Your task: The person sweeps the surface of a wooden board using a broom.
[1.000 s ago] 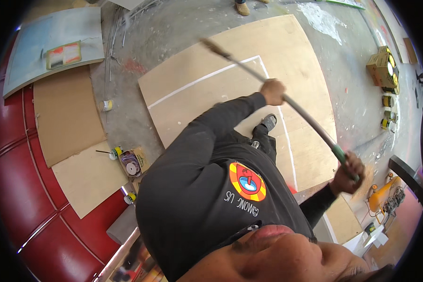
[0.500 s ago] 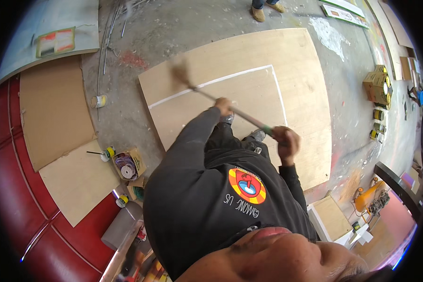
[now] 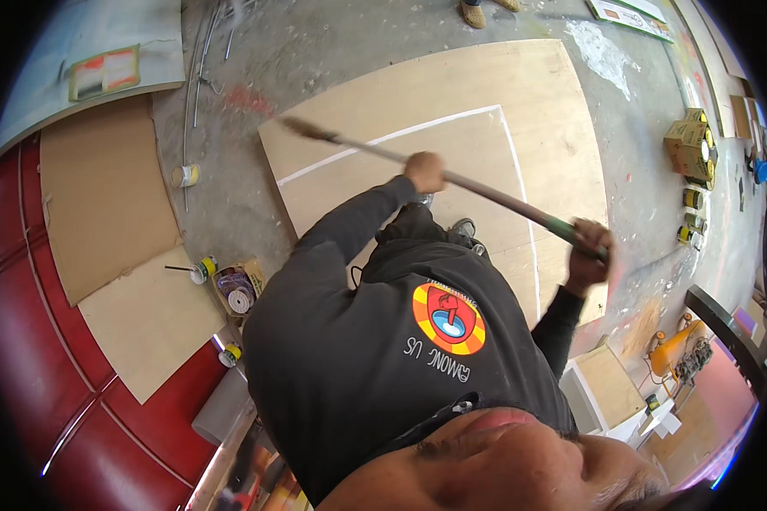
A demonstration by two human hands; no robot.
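Both hands grip the long handle of a broom (image 3: 366, 148) held slantwise across my front. My left hand (image 3: 424, 172) is closed around the middle of the handle. Farther to the right, my right hand (image 3: 590, 255) wraps the handle near its green end. The brown bristles point to the far left, over the corner of a large plywood sheet (image 3: 562, 145); I cannot tell whether they touch it. A white line (image 3: 439, 122) with a corner runs across the sheet. My feet are on this sheet, partly hidden by my clothes.
Metal rods (image 3: 203, 68) and a paint can (image 3: 185, 175) lie on the left floor, near brown cardboard (image 3: 102, 196). A box of cans (image 3: 689, 146) stands at right, with an orange machine (image 3: 675, 347) nearer. Another person's shoes (image 3: 473, 14) show at the far edge.
My right hand has moved out to the right and my left hand slightly right along with the broom. The bristle end has shifted left and is less blurred.
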